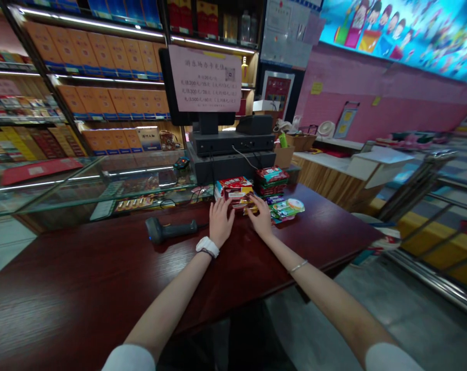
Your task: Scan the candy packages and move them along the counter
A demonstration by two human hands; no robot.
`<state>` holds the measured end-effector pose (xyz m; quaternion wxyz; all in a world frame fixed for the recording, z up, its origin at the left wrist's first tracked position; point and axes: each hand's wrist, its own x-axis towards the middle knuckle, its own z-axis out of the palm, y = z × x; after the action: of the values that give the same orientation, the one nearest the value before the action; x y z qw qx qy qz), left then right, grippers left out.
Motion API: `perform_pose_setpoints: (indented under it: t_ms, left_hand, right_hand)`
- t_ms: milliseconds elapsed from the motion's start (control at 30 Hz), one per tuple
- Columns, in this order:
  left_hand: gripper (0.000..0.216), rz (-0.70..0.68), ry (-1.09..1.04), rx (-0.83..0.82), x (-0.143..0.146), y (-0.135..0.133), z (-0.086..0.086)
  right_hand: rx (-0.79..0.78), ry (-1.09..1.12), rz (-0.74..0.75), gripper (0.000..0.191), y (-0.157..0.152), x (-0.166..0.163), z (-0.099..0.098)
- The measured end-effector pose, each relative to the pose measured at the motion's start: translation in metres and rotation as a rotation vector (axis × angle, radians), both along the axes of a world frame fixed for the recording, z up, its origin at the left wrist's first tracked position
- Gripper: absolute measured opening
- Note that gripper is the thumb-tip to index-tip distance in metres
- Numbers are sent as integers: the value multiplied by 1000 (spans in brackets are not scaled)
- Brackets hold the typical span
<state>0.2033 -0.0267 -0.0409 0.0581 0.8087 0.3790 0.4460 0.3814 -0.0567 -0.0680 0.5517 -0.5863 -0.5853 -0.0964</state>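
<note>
Both my arms reach out over a dark red wooden counter (102,288). My left hand (220,221), with a white watch on the wrist, lies flat with fingers stretched, its fingertips touching a red and white snack box (233,188). My right hand (261,216), a thin bracelet on its wrist, rests with fingers spread against the right side of the same box and a yellow packet under it. A stack of red and green snack packs (272,180) stands just behind. Green and white packets (287,208) lie to the right of my right hand.
A grey barcode scanner (169,229) lies left of my left hand. Behind the snacks stands a black cash register (231,144) with a paper notice (204,78) on its screen back. A glass display case (82,190) and stocked shelves fill the left; a metal railing (422,185) is at the right.
</note>
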Motion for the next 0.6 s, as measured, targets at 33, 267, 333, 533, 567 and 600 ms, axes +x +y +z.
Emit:
perform_pose_setpoints:
  t_ms: [33,267,333,533,567,600]
  left_hand:
    - [35,12,-30,24,-4,0,4]
    - [19,1,-87,163,-34,4,24]
    - [22,-34,-69,193,-44,6,26]
    - [23,96,-135,181,-80,9,28]
    - [22,115,-153,168,-86,10,29]
    - [21,130,-173,152,-92,11,29]
  right_hand:
    - [37,28,-1,40,0,-4,3]
    - [152,367,175,50,24,-51,19]
    - [169,367,208,51,33,-64,24]
    - [124,275,234,49,45,-90,28]
    - [98,271,250,50,47,-94,27]
    - [68,269,271,51,49,-98,25]
